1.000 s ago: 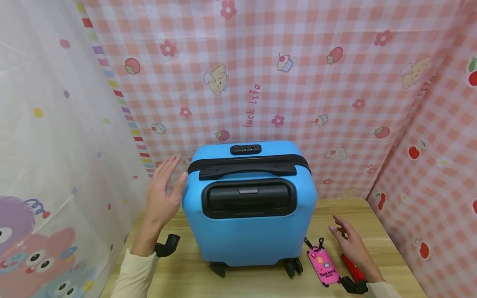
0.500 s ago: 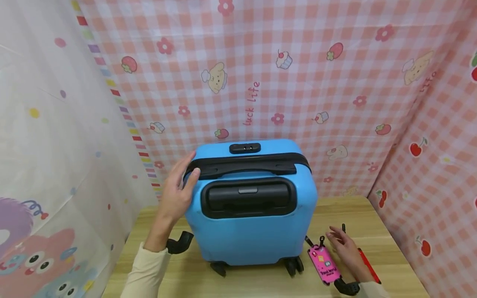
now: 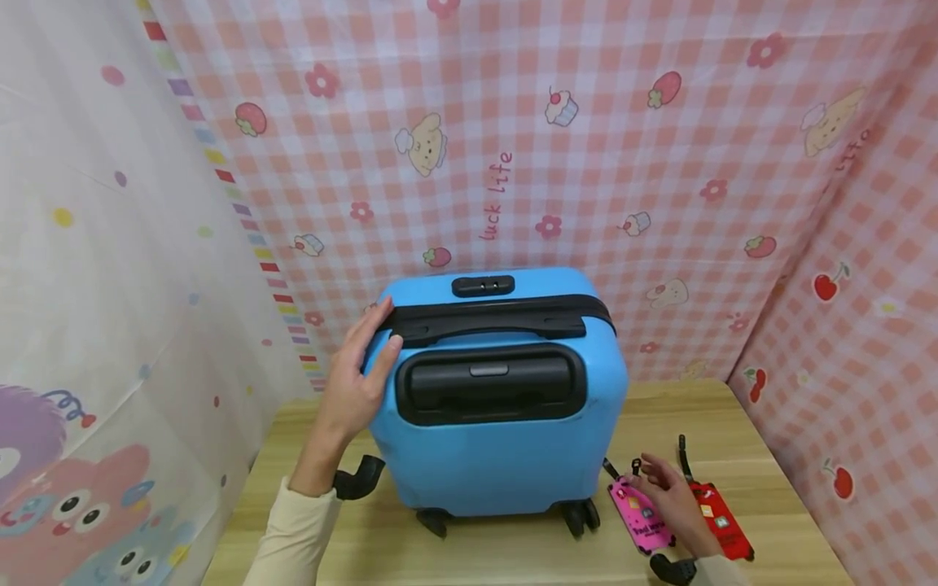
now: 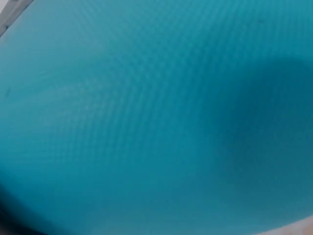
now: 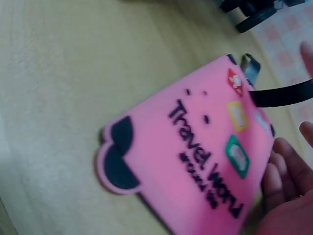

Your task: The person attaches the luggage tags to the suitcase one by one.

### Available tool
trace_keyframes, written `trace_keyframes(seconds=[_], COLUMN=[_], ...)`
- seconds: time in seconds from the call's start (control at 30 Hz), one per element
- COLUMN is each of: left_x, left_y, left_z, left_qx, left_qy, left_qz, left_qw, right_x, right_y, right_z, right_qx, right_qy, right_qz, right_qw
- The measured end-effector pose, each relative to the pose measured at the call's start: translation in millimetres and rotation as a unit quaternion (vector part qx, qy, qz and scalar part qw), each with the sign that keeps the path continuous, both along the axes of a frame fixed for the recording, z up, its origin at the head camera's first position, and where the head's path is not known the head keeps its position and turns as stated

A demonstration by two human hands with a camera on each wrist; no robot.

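Observation:
A light blue suitcase (image 3: 506, 468) with black trim stands upright on its wheels. My left hand (image 3: 357, 391) rests on its upper left corner, fingers straight, thumb on the front. Blue shell (image 4: 146, 117) fills the left wrist view, so the left hand is hidden there. Right of the suitcase, a pink luggage tag (image 3: 643, 521) with a black strap lies on the table. Above its right edge is my right hand (image 3: 676, 503), fingers loosely bent. In the right wrist view, those fingers (image 5: 283, 169) are beside the pink tag's edge; whether they touch it, I cannot tell.
A red luggage tag (image 3: 721, 521) with a black strap lies just right of my right hand. The wooden table (image 3: 506, 561) ends at a pink checked cloth (image 3: 469, 163) behind the suitcase. Printed cloth also hangs on both sides.
My left hand has moved right, from beside the suitcase onto its corner. My right hand has shifted left from the red tag to the pink one, uncovering the red tag.

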State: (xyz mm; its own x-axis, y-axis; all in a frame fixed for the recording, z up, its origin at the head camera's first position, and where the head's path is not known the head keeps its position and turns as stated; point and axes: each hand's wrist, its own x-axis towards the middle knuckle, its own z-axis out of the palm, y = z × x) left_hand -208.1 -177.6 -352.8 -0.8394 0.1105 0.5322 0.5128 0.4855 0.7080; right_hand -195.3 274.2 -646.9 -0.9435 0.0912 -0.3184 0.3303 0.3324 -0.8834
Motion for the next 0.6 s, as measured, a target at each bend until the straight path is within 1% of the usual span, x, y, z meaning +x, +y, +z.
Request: trace_keyframes(seconds=[0.07,0.3,0.4,0.6], left_x=[0.2,0.8,1.2,1.2], left_y=[1.0,1.0,0.9,1.3], left_z=[-0.3,-1.7,-2.7,-4.1], left_qx=[-0.001,-0.011,-0.015,-0.017], left_qy=[0.0,0.001,0.001,-0.003], left_qz=[0.003,0.012,0.014,0.017], left_qw=[1.0,0.9999,0.9998,0.9997], right_x=[0.3,-2.1,-1.9,-0.9], right_y=[0.4,-2.6,-4.1,-10.5], right_z=[-4.5,-15.1,-16.6,-15.4], right_qx=[0.002,0.024,0.041,0.068], right_qy=[0.008,0.026,0.03,0.037], right_qz=[-0.001,-0.027,-0.024,-0.038], right_qw=[1.0,0.999,0.9984,0.9962])
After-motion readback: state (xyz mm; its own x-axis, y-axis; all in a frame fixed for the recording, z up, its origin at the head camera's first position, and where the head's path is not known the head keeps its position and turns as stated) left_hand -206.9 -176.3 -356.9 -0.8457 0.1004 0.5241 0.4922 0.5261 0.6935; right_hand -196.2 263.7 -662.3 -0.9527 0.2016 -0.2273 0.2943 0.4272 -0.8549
